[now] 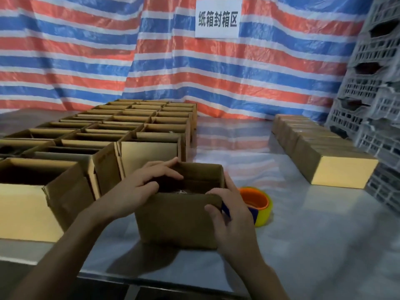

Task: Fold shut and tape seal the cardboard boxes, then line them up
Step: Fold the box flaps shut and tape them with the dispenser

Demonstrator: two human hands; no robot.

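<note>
Cardboard crowds my left: a block of open boxes (97,135) packed rim to rim, its nearest corner just beside the box (177,221) I'm handling. An orange-and-yellow tape roll (257,202) lies just right of that box, partly hidden by my right hand (231,215). Sealed boxes (313,148) line the far right, well apart, before grey crates (372,83). Bare counter (313,245) lies between and runs to the near edge. My left hand (140,189) curls its grip over the box's left rim. My right clasps the right wall, thumb on the near flap. The box top is open.
</note>
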